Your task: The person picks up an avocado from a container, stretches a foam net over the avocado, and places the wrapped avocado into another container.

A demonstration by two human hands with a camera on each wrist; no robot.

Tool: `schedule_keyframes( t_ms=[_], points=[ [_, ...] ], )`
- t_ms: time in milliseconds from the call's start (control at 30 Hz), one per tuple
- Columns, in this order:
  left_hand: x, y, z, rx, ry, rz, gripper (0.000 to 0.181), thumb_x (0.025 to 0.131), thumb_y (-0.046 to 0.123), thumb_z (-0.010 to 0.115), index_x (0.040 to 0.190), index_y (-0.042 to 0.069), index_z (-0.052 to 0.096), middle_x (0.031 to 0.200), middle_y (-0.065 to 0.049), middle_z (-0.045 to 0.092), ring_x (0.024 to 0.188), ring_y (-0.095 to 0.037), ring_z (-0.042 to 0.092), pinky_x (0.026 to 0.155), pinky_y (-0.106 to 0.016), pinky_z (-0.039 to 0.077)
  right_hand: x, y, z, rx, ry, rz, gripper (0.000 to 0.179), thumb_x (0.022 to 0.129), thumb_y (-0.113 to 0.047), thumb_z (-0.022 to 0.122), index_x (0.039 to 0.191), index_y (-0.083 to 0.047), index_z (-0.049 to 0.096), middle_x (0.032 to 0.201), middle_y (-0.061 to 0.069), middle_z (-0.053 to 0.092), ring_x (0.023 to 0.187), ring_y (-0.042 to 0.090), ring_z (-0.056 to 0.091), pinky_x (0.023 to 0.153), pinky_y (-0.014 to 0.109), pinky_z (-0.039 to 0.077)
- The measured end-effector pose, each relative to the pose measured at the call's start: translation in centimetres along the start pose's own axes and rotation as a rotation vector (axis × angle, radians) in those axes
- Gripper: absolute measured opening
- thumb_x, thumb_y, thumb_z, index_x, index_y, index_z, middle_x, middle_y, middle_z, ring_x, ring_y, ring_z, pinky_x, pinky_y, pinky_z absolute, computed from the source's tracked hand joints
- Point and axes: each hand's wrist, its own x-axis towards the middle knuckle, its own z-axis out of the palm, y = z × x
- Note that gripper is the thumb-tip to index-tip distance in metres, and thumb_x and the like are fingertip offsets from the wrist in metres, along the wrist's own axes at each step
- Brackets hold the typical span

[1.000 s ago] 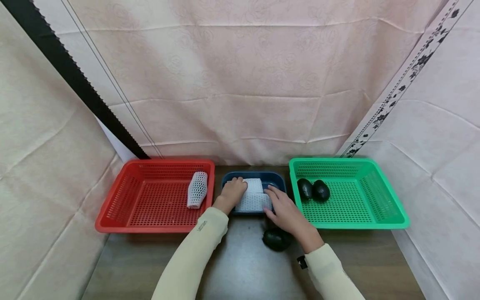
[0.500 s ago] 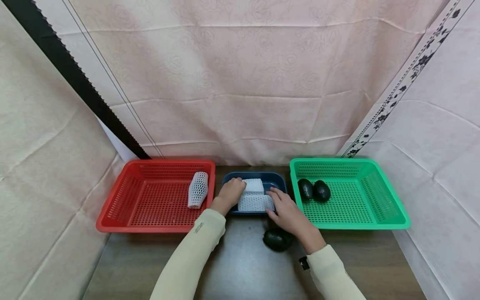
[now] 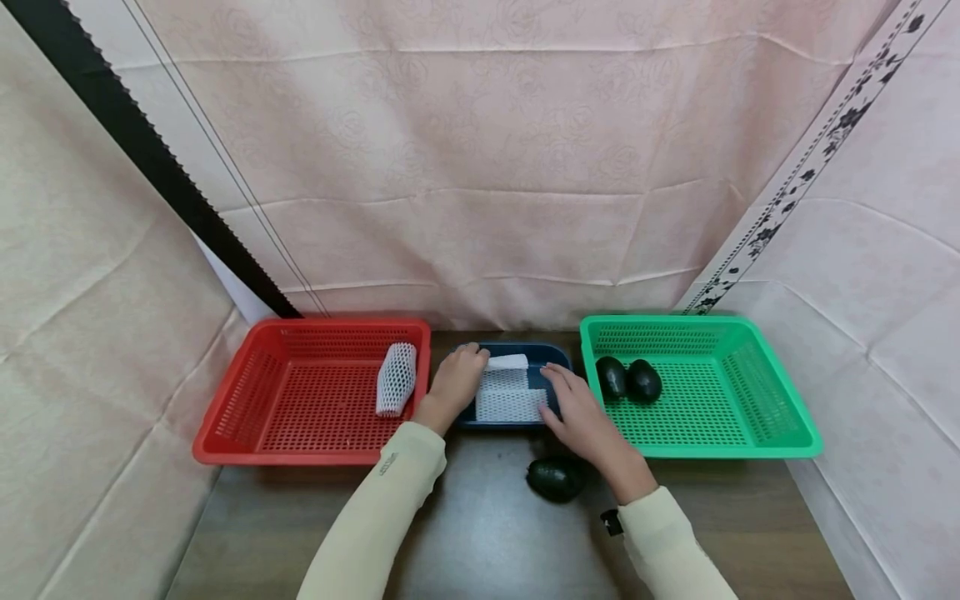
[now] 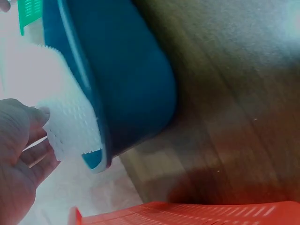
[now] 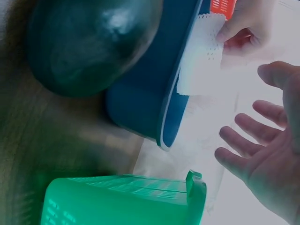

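White foam fruit nets (image 3: pixel 513 400) lie in the small blue tray (image 3: pixel 551 354) between the two baskets. My left hand (image 3: pixel 455 379) is at the tray's left side; in the left wrist view its thumb and fingers pinch the edge of a foam net (image 4: pixel 70 112). Over the tray's right side is my right hand (image 3: pixel 585 425), its fingers spread and relaxed, apart from the net in the right wrist view (image 5: pixel 262 145). A dark green avocado (image 3: pixel 555 479) sits on the table in front of the tray, near my right wrist.
On the left stands a red basket (image 3: pixel 300 458) with one net-wrapped item (image 3: pixel 395 381) inside. The green basket (image 3: pixel 720 452) on the right holds two dark avocados (image 3: pixel 642 382). Pale cloth (image 3: pixel 480 208) hangs behind and at both sides.
My left hand has shifted slightly left, and the foam nets in the tray lie differently. My right hand has drawn a little to the right, away from the nets.
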Motion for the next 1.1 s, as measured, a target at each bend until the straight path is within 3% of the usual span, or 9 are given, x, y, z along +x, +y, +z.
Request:
schedule_keyframes(
  t_ms=[300, 500, 800, 1100],
  points=[
    [-0.7, 0.0, -2.2, -0.070, 0.111, 0.008, 0.044, 0.086, 0.008, 0.083, 0.126, 0.008, 0.068, 0.118, -0.013, 0.067, 0.107, -0.025, 0.065, 0.096, -0.037, 0.059, 0.1, -0.2, -1.3, 0.014, 0.146, -0.048, 0.051, 0.100, -0.028, 0.068, 0.144, -0.007, 0.053, 0.148, 0.014, 0.053, 0.136, 0.029, 0.051, 0.112, 0.050, 0.047],
    [-1.3, 0.4, -3.4, -0.141, 0.157, 0.026, 0.044, 0.087, 0.008, 0.082, 0.129, 0.008, 0.068, 0.117, -0.012, 0.068, 0.106, -0.024, 0.066, 0.094, -0.037, 0.060, 0.4, 0.3, -2.0, 0.045, 0.178, -0.071, 0.044, 0.100, -0.024, 0.069, 0.139, -0.008, 0.057, 0.142, 0.012, 0.058, 0.132, 0.028, 0.055, 0.111, 0.050, 0.048],
    [-2.6, 1.6, -5.3, -0.266, 0.145, 0.042, 0.042, 0.091, 0.005, 0.077, 0.132, 0.008, 0.066, 0.121, -0.012, 0.069, 0.109, -0.025, 0.067, 0.095, -0.039, 0.059, 0.9, 0.6, -2.8, 0.081, 0.202, -0.098, 0.041, 0.098, -0.022, 0.072, 0.135, -0.010, 0.061, 0.137, 0.011, 0.062, 0.127, 0.028, 0.059, 0.105, 0.052, 0.052],
    [-3.3, 2.6, -5.8, -0.329, 0.171, 0.104, 0.035, 0.095, 0.002, 0.071, 0.130, 0.005, 0.067, 0.120, -0.013, 0.070, 0.108, -0.025, 0.069, 0.095, -0.037, 0.059, 1.5, 0.7, -2.9, 0.120, 0.267, -0.211, 0.033, 0.092, -0.015, 0.079, 0.122, -0.007, 0.067, 0.121, 0.009, 0.070, 0.112, 0.025, 0.067, 0.094, 0.045, 0.059]
  ],
)
